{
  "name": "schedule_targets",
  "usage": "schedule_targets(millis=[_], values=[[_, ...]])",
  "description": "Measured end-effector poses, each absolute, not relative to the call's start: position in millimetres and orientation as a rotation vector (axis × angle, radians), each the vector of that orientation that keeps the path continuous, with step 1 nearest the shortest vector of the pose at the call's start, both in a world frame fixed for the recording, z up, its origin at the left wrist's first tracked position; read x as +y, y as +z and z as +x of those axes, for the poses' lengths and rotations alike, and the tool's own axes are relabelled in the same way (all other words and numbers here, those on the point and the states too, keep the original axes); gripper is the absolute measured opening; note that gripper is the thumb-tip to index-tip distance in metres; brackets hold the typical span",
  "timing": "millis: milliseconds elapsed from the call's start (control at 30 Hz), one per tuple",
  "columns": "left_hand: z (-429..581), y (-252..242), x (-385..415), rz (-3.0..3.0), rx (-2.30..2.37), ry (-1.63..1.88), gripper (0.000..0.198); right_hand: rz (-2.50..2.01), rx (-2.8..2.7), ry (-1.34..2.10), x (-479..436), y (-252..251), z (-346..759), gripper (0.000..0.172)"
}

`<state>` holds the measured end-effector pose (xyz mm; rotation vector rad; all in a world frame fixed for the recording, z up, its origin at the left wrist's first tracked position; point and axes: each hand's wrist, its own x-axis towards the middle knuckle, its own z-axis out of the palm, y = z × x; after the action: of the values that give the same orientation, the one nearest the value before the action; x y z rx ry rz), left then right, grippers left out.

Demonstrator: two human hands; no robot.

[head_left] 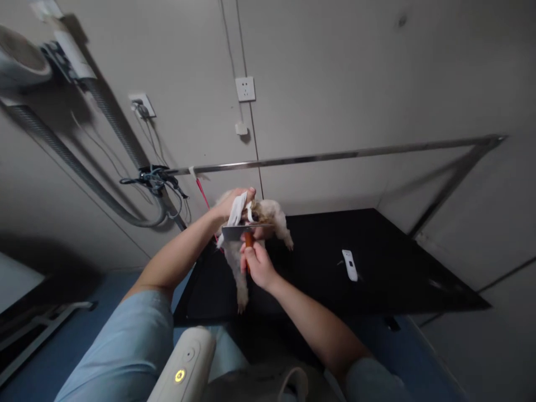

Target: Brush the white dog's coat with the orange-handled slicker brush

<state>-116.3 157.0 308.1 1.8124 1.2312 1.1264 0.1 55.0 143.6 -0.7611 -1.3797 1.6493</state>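
A small dog with short cream-white fur (274, 212) stands on a black table (318, 268). White cloth strips (237, 211) lie over its head, partly hiding it. My left hand (230, 204) is closed at the head, on the white cloth strip, with its thumb pointing right. In front of the dog's face is a slicker brush (234, 233), its wide flat head level and its orange-brown handle pointing down. My right hand (259, 265) grips that handle from below. Whether the bristles touch the fur is hidden.
A white hair clipper (350, 265) lies on the table's right half. A metal bar (310, 159) runs behind the dog, with a red strap (202, 192) hanging from it. Dryer hoses (113, 120) and cables hang at left. A pale device with a yellow light (184, 363) is close below.
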Motion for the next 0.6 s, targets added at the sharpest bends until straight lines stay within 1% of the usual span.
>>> schedule_targets(millis=[33, 133, 200, 267, 333, 367, 467, 533, 600], values=[[-116.8, 304.8, 147.7, 1.823, 1.207, 1.161, 0.071, -0.845, -1.377, 1.650, 47.4, 134.3, -1.2, 0.029], [-118.1, 303.5, 127.1, 1.844, 1.202, 1.320, 0.074, -1.080, -1.361, 1.797, 24.8, 106.5, -6.3, 0.032], [-118.9, 308.9, 120.2, 1.883, 1.226, 1.335, 0.076, -0.973, -1.394, 1.745, 19.2, 100.7, -7.1, 0.032], [-120.0, 316.1, 117.2, 1.924, 1.251, 1.293, 0.075, -0.807, -1.410, 1.516, 23.9, 108.1, -5.4, 0.026], [-121.7, 322.4, 116.1, 1.950, 1.273, 1.259, 0.073, -0.821, -1.379, 1.382, 32.0, 119.4, -4.0, 0.022], [-123.0, 324.8, 115.9, 1.959, 1.286, 1.251, 0.071, -0.885, -1.362, 1.385, 34.6, 123.1, -4.2, 0.023], [-127.3, 329.4, 116.1, 1.971, 1.308, 1.229, 0.068, -1.036, -1.386, 1.552, 33.2, 123.9, -7.5, 0.029], [-128.9, 331.3, 117.0, 1.971, 1.294, 1.210, 0.068, -0.972, -1.434, 1.575, 31.3, 124.6, -9.2, 0.028], [-128.8, 332.9, 118.2, 1.966, 1.265, 1.176, 0.070, -0.852, -1.438, 1.475, 34.8, 131.0, -9.6, 0.023]])
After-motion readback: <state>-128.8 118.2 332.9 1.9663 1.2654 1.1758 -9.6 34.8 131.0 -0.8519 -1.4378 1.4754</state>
